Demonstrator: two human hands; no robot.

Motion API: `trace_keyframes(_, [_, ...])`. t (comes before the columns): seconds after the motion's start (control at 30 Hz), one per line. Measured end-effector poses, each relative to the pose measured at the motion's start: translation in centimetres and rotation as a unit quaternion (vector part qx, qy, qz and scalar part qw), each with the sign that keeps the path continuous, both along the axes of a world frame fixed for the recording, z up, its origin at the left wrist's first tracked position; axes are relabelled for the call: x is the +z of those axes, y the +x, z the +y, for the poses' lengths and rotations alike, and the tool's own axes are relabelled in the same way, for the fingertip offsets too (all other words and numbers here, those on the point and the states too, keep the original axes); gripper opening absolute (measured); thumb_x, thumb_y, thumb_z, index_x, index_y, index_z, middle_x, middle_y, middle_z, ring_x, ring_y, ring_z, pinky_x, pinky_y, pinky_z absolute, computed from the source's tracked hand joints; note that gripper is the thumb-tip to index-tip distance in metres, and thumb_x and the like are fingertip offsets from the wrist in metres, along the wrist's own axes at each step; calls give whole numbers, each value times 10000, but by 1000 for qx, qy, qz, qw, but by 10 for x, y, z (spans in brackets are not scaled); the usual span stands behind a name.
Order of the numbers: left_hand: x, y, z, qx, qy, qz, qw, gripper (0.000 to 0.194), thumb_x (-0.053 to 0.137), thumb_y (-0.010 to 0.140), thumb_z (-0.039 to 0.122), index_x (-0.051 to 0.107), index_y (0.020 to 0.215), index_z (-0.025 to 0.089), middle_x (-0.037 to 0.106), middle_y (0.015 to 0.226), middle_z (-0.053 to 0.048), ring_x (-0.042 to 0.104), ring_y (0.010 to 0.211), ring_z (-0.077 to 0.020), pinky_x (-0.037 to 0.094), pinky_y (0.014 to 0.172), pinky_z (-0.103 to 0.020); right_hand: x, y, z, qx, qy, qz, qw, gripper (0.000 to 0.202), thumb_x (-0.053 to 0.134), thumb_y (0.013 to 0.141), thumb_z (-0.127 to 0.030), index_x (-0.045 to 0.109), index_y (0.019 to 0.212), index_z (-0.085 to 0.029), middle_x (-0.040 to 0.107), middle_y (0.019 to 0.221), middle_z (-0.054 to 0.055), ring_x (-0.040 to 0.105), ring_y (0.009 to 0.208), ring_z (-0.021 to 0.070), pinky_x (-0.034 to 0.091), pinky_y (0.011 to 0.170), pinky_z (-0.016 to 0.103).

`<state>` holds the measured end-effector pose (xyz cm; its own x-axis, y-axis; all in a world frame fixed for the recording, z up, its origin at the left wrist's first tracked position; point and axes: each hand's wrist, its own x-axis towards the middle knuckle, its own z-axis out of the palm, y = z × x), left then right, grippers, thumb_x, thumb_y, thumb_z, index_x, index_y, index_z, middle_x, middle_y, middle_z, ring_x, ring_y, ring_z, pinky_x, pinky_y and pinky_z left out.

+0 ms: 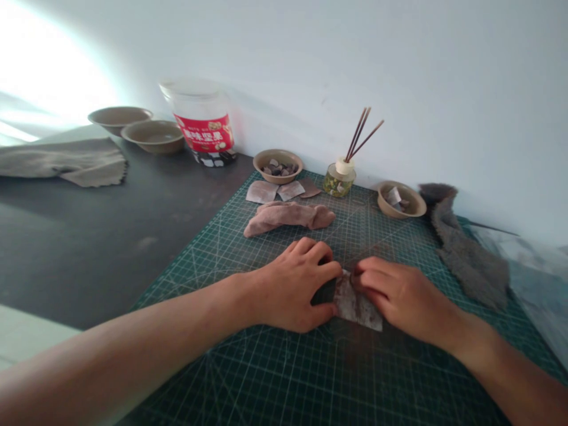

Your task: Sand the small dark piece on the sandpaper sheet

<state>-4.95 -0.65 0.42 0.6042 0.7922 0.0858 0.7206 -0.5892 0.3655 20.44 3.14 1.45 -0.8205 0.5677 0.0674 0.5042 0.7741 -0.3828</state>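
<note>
A small worn sheet of sandpaper (pixel 361 309), pale grey with reddish-brown dust, lies flat on the green cutting mat (pixel 284 378). My left hand (pixel 295 284) holds down its left edge, with the thumb at the lower corner and the index finger at the upper one. Over the sheet's right side, the fingers of my right hand (pixel 399 293) are pinched together against its surface. A small dark thing seems to be under those fingertips, mostly hidden. Beyond my left hand, a crumpled pinkish-brown cloth (pixel 288 217) lies on the mat.
Along the wall stand a bowl of small stones (pixel 278 168), a reed diffuser (pixel 339 179) and a bowl with scraps (pixel 407 201). Sandpaper pieces (pixel 262 191) lie nearby. A grey cloth (pixel 473 254) is at right; a plastic tub (pixel 202 127), bowls (pixel 157 137) and another cloth (pixel 80 161) at left.
</note>
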Motion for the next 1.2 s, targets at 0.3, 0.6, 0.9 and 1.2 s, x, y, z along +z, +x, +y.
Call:
trace_keyframes(0.3, [0, 1, 0, 5, 5, 5, 1000, 424, 682, 832, 477, 608, 1176, 241, 510, 1226, -92, 471, 1144, -315, 425, 1024, -525, 0, -4, -3, -2, -44, 14, 999, 155, 544, 947, -111, 628, 861, -209, 662, 991, 29, 630, 884, 171, 455, 769, 287])
trace_keyframes(0.6, [0, 0, 1, 3, -2, 0, 1000, 411, 681, 835, 462, 605, 1175, 243, 508, 1222, -88, 464, 1146, -319, 418, 1029, -539, 0, -1, 2, 12, -44, 12, 999, 129, 554, 966, -148, 627, 875, -205, 664, 982, 33, 628, 875, 170, 451, 773, 291])
trace_keyframes(0.9, [0, 1, 1, 4, -2, -5, 1000, 400, 685, 829, 464, 612, 1155, 245, 512, 1211, -87, 466, 1136, -316, 418, 1026, -533, 3, -1, 1, 52, -88, 3, 995, 101, 586, 966, -175, 626, 883, -219, 660, 953, 5, 620, 856, 153, 434, 754, 272])
trace_keyframes(1.2, [0, 0, 1, 2, -4, -6, 1000, 408, 692, 829, 472, 614, 1161, 248, 511, 1218, -82, 467, 1149, -312, 413, 1036, -528, 1, -3, 1, 47, -74, -3, 996, 115, 578, 961, -156, 620, 877, -223, 643, 937, 4, 613, 856, 158, 439, 751, 280])
